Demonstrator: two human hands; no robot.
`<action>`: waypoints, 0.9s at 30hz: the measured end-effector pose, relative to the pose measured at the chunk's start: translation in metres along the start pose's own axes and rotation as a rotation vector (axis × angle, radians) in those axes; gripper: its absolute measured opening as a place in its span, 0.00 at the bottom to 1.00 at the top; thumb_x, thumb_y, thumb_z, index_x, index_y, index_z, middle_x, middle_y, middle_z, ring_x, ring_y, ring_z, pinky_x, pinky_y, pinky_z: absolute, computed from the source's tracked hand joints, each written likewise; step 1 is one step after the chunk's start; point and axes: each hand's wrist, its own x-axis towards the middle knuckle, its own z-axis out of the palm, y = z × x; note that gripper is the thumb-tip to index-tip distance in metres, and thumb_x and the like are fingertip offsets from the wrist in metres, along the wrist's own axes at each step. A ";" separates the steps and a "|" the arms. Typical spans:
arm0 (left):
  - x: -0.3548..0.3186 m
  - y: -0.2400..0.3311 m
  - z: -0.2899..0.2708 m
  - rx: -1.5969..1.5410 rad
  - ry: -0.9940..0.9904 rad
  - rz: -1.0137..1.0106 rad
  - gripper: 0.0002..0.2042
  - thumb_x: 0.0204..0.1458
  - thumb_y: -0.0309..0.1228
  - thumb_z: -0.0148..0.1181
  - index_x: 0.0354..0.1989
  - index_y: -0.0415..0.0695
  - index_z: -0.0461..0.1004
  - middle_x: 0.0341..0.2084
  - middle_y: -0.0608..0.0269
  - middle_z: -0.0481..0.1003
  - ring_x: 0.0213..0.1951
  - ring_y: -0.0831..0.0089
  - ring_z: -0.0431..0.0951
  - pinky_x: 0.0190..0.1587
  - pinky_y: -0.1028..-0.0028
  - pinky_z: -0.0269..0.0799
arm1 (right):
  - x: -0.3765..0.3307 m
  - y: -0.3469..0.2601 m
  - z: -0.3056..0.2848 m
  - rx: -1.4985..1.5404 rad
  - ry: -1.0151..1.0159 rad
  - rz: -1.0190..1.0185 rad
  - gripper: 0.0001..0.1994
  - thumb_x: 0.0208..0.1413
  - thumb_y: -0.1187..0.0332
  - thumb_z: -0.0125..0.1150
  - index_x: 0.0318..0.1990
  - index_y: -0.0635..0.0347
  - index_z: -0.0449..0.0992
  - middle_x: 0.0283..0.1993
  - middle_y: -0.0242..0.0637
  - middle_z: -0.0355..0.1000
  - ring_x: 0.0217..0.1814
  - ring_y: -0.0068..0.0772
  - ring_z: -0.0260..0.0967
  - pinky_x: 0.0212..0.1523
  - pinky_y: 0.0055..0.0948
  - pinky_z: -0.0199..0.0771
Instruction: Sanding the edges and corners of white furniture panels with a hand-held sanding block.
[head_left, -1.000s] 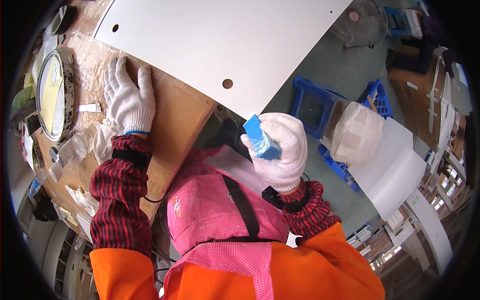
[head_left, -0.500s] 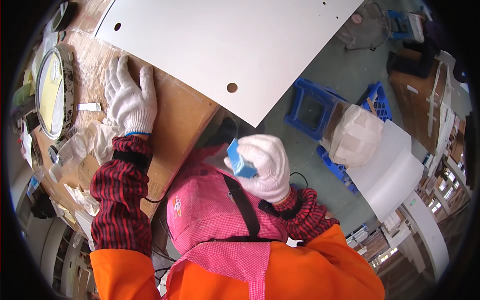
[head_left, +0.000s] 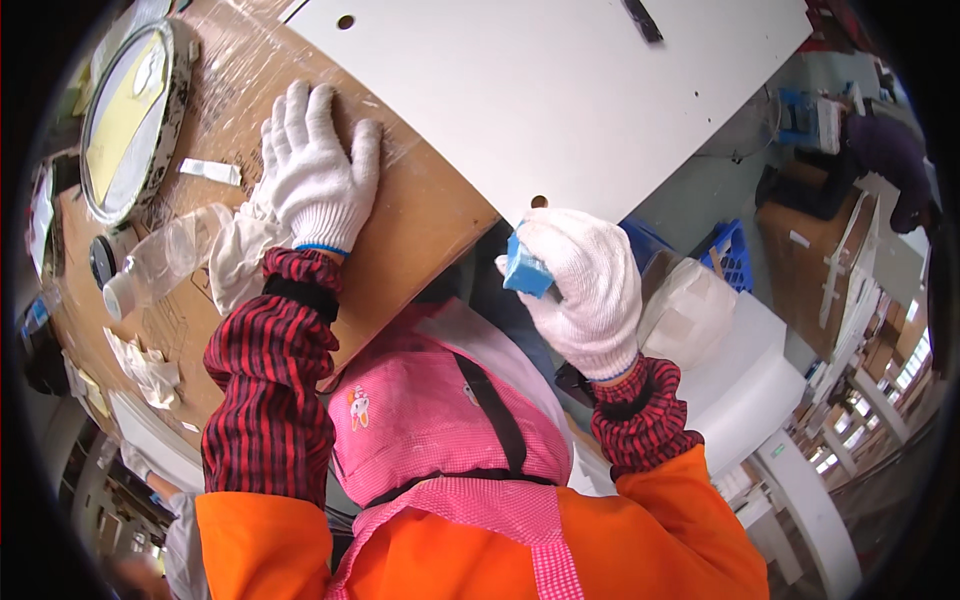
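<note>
My left hand [head_left: 315, 180], in a white knit glove, lies flat with fingers spread on a brown cardboard-covered table [head_left: 400, 230], next to the edge of a large white panel [head_left: 560, 90] with small holes. My right hand [head_left: 585, 285], also gloved, is closed around a small blue block [head_left: 525, 272] just below the panel's near corner. A pink apron and orange sleeves fill the lower part of the view.
A round yellow-topped tin [head_left: 125, 110] stands at the far left. A crumpled clear plastic bottle [head_left: 155, 265], white rags [head_left: 145, 365] and a white strip [head_left: 208, 172] lie near it. Blue crates [head_left: 735, 255], a clear bag [head_left: 690, 310] and white boards [head_left: 760, 380] sit to the right, beyond them another person [head_left: 880, 150].
My right hand with the blue block drew in toward my body, then rose again to the panel's near corner. My left hand stayed flat on the table.
</note>
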 end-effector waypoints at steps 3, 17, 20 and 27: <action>0.000 -0.003 -0.002 -0.019 0.004 -0.025 0.28 0.57 0.48 0.57 0.61 0.43 0.67 0.65 0.45 0.64 0.67 0.47 0.61 0.70 0.52 0.51 | -0.014 0.010 -0.004 -0.019 0.005 -0.065 0.26 0.36 0.76 0.72 0.49 0.54 0.75 0.47 0.38 0.75 0.47 0.43 0.75 0.45 0.39 0.73; 0.001 -0.006 0.003 -0.040 0.028 -0.038 0.28 0.56 0.49 0.57 0.61 0.44 0.68 0.64 0.50 0.65 0.67 0.51 0.61 0.71 0.53 0.50 | 0.008 0.011 -0.004 -0.022 -0.143 -0.236 0.23 0.39 0.78 0.67 0.48 0.56 0.74 0.47 0.40 0.75 0.50 0.44 0.74 0.47 0.39 0.75; 0.000 -0.008 0.000 -0.032 0.027 -0.044 0.28 0.55 0.48 0.58 0.60 0.43 0.68 0.64 0.50 0.65 0.67 0.51 0.61 0.70 0.53 0.51 | -0.018 0.007 -0.022 -0.009 -0.182 -0.181 0.22 0.42 0.76 0.71 0.47 0.57 0.73 0.46 0.41 0.75 0.46 0.44 0.75 0.45 0.39 0.76; 0.001 -0.004 -0.003 -0.065 -0.018 -0.056 0.28 0.56 0.46 0.58 0.62 0.43 0.66 0.65 0.48 0.64 0.68 0.49 0.60 0.71 0.53 0.50 | 0.029 0.014 -0.001 -0.120 -0.214 -0.273 0.23 0.38 0.74 0.70 0.47 0.55 0.74 0.43 0.38 0.76 0.44 0.42 0.74 0.45 0.37 0.74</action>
